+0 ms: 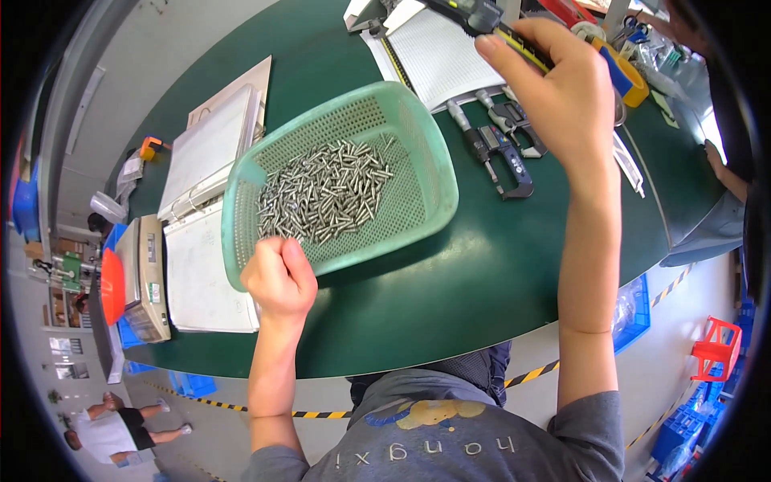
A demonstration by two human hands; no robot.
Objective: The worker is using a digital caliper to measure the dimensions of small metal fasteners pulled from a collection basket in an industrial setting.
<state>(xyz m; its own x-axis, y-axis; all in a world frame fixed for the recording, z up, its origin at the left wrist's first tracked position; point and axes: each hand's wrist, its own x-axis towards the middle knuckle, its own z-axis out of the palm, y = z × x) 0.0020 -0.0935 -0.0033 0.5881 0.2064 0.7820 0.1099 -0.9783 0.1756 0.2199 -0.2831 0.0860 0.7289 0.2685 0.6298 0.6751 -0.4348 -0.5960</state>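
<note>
A dark green table (385,313) with a curved near edge fills most of the view. On it, left of the middle, sits a pale green basket (438,165) with perforated walls. An open ring binder (207,277) lies to its left, and the basket covers part of the binder's right side. A sheet of gridded paper (446,60) lies beyond the basket, at the far side. Left of the binder stands a beige scale (148,273), with an orange-red bowl (112,285) at its left.

The person's right hand (566,88) is raised on the far right, gripping a black caliper (484,16), the thumb laid along its yellow-striped part. The left hand (281,277) is curled into a fist at the basket's near left rim; whether anything is inside it, I cannot tell.

Two micrometers (499,145) lie side by side on the table, between the basket and the right forearm. A second caliper (395,64) rests along the paper's left edge. Smallest of all, many silvery metal pins (329,189) lie in a loose heap inside the basket, mostly toward its left half.
</note>
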